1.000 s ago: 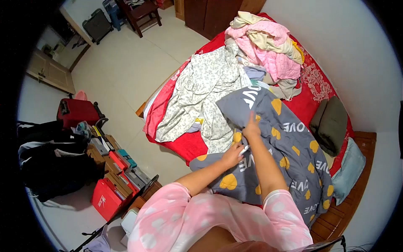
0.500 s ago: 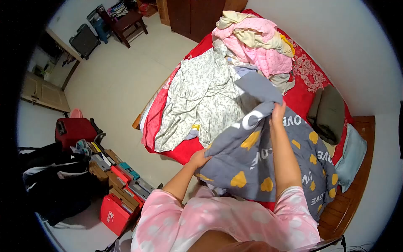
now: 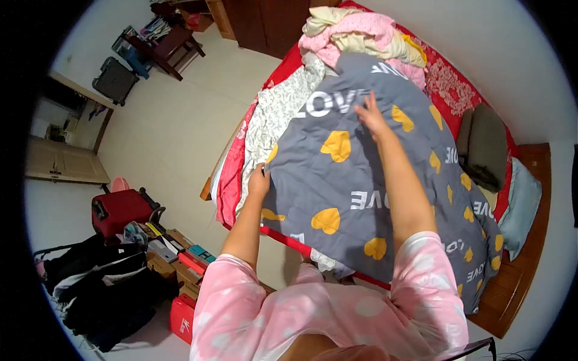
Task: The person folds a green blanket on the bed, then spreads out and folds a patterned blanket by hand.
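A grey bed cover (image 3: pixel 355 180) with yellow hearts and white LOVE lettering lies spread over much of the bed. Its left edge is pinched in my left hand (image 3: pixel 260 180), fingers closed. My right hand (image 3: pixel 373 117) is over the cover's upper part with fingers apart, holding nothing; whether it touches the cloth I cannot tell. Under the cover's left side shows a white leaf-patterned cloth (image 3: pixel 274 102). Beyond its far end is a heap of pink and cream bedding (image 3: pixel 364 36).
The bed has a red floral sheet (image 3: pixel 445 96) and a wooden headboard (image 3: pixel 524 265). A folded dark blanket (image 3: pixel 484 147) and a light blue pillow (image 3: pixel 521 207) lie at the right. Shoe boxes (image 3: pixel 183 265), a red suitcase (image 3: pixel 123 210) and dark clothes (image 3: pixel 114 295) stand at left.
The grey cover, bunched before, is now spread across the leaf-patterned cloth. My left hand has moved up and left with its edge; my right hand has moved up and left and let go.
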The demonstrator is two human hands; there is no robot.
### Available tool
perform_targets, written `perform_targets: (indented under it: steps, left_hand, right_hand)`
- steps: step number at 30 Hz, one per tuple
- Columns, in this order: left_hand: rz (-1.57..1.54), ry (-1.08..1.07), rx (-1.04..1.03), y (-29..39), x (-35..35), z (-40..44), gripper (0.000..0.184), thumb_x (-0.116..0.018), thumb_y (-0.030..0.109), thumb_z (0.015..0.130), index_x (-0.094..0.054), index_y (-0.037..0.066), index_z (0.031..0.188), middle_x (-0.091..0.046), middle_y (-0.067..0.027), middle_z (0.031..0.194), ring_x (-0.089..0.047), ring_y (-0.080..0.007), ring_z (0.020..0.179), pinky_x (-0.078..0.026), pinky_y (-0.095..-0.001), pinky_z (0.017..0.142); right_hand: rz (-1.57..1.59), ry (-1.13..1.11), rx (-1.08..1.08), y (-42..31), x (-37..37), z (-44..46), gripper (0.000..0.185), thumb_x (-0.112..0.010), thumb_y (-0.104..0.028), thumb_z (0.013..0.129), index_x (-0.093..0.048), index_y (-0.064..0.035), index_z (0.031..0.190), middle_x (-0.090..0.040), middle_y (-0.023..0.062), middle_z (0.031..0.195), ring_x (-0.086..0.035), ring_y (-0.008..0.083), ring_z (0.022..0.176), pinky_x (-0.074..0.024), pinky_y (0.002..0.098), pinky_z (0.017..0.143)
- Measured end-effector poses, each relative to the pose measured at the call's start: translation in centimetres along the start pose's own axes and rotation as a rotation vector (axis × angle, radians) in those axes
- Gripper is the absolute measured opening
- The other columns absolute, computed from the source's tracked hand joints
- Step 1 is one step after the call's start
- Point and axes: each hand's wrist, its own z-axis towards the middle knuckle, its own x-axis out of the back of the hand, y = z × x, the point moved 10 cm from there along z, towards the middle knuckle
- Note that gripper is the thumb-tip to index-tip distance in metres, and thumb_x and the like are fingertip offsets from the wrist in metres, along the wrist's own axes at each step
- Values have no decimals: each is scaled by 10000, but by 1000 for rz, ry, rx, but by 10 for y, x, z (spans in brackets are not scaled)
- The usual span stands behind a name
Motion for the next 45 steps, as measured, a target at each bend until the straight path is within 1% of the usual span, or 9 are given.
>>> perform_targets:
  steps: [10,12,15,19,27,33,37,43,45]
  left_hand:
    - [-162,-255,347,-220,-162,-123,614,-689,76,737,-401,-67,1261,-565,-209,1153,-548,-287,1094,-437,-357,931]
    - [-161,-317,467,-233,-182,-153,670,-704,112,734,-382,-74,1292,-551,-240,1175,-549,-308,1102,-442,-362,930]
    - [-340,-332,576,-196,-194,-175,822,-687,35,729,-191,-58,1379,-426,-234,1320,-464,-305,1200,-386,-367,1002]
    - [-497,-201,535,-172,-217,-182,951,-680,-34,697,-50,-36,1408,-289,-207,1413,-365,-292,1272,-339,-372,1045]
    - [-490,39,521,-142,-230,-209,1063,-719,-21,646,-6,19,1433,-296,-192,1406,-394,-286,1243,-336,-336,1038]
    - [-288,19,7,-115,-231,-187,509,-654,88,756,-502,16,1236,-563,-151,1153,-542,-198,1057,-436,-302,891]
    - [-238,91,32,-24,-161,-217,110,-632,91,765,-649,40,861,-534,0,666,-437,-77,552,-382,-243,510]
    - [-122,-56,-185,67,-108,-246,231,-597,22,722,-652,35,945,-518,9,671,-418,-87,579,-367,-238,540]
    - [119,-45,-364,89,-101,-254,351,-558,-33,668,-644,46,998,-545,-53,684,-445,-118,583,-392,-261,567]
  right_hand:
    - [-64,-150,-581,295,23,-188,772,-650,-237,827,-217,-93,1449,-355,211,1414,-457,282,1216,-395,355,970]
    - [-119,-188,-549,376,45,-227,735,-609,-166,856,-183,-78,1448,-321,165,1445,-515,155,974,-456,294,728]
    - [-165,-166,-739,385,63,-301,705,-611,-182,851,-227,-62,1430,-369,192,1407,-540,204,1028,-468,324,786]
    - [-372,-114,-542,417,96,-359,655,-617,-183,832,-310,-56,1397,-434,208,1354,-515,295,1141,-441,362,901]
    - [-516,-47,-496,431,142,-462,624,-629,-182,791,-381,1,1334,-454,251,1311,-438,363,1226,-375,395,999]
    - [-696,-88,-449,427,147,-508,804,-704,-286,745,-293,-52,1395,-372,200,1384,-357,362,1273,-309,408,1053]
    - [-935,-137,-284,387,126,-516,932,-765,-346,673,-248,-137,1420,-281,141,1439,-289,345,1311,-293,498,1045]
    - [-1260,89,-320,406,161,-533,809,-719,-305,710,-314,-157,1395,-342,115,1411,-330,314,1295,-282,545,1029]
    - [-1229,-76,-475,469,183,-532,688,-676,-305,744,-392,-140,1348,-416,123,1360,-381,310,1263,-299,525,1024]
